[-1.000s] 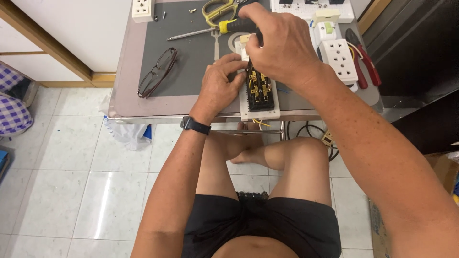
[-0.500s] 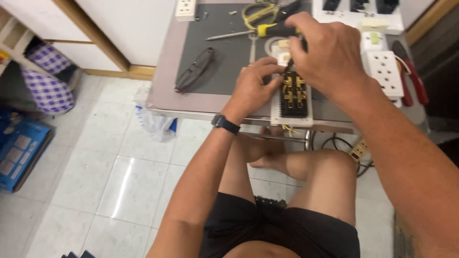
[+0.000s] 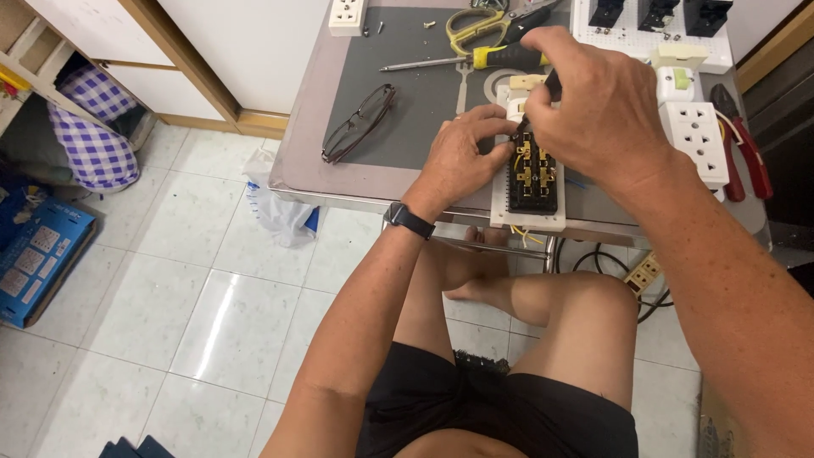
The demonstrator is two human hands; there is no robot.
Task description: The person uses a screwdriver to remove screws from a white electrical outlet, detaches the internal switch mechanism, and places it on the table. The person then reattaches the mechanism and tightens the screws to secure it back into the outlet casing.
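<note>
Your work is the opened socket strip (image 3: pixel 531 182), a white body with its black inside and brass contacts facing up, lying at the near edge of the table (image 3: pixel 309 165), its near end just over that edge, with yellow wires hanging below. Your left hand (image 3: pixel 462 157) is curled against its left side, fingers bent over the upper left corner, pressing it steady. Your right hand (image 3: pixel 598 106) is closed in a pinch above the strip's far end around a dark tool handle, whose tip I cannot see; it comes down into the contacts.

Counting outward: one yellow-handled screwdriver (image 3: pixel 509 57) lies just beyond your right hand, one slim metal rod or driver (image 3: pixel 420 63) to its left, one pair of yellow-handled scissors (image 3: pixel 475 25) farther back. One pair of glasses (image 3: pixel 359 123) rests on the grey mat (image 3: pixel 381 85), well left of your left hand. One small white socket (image 3: pixel 346 14) sits at the far left corner. To the right, one white multi-socket plate (image 3: pixel 697 140) stands just beside your right wrist, and one red-handled pliers (image 3: pixel 742 144) lies at the table's right edge. Three black blocks (image 3: pixel 657 13) sit on a white board at the back.

Open room is on the mat between the glasses and your left hand; the right side is crowded. Below the table, tiled floor (image 3: pixel 170 297) lies open to your left.
</note>
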